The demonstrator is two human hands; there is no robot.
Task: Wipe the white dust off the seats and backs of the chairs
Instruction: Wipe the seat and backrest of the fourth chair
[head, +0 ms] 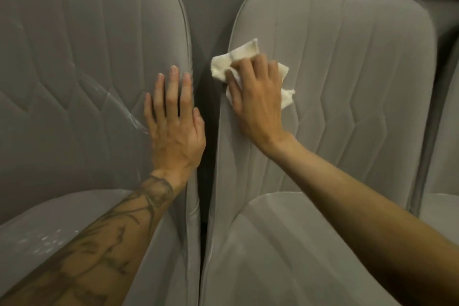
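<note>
The right hand [255, 102], fingers curled, grips the cloth [238, 57] against the right chair back [347, 69]. The left hand [173, 129], fingers straight, rests just beside the dust streak [131, 117] and may smear it.

Perhaps dining room; grey upholstered chairs [347, 82] side-by-side

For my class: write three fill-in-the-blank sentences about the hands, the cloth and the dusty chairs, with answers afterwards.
1. The ____ hand holds the cloth.
2. The left hand lies flat against the ____ chair's back.
3. Below the streaks on its back, dust specks dot the ____ of the left chair.
Answers: right; left; seat.
</note>
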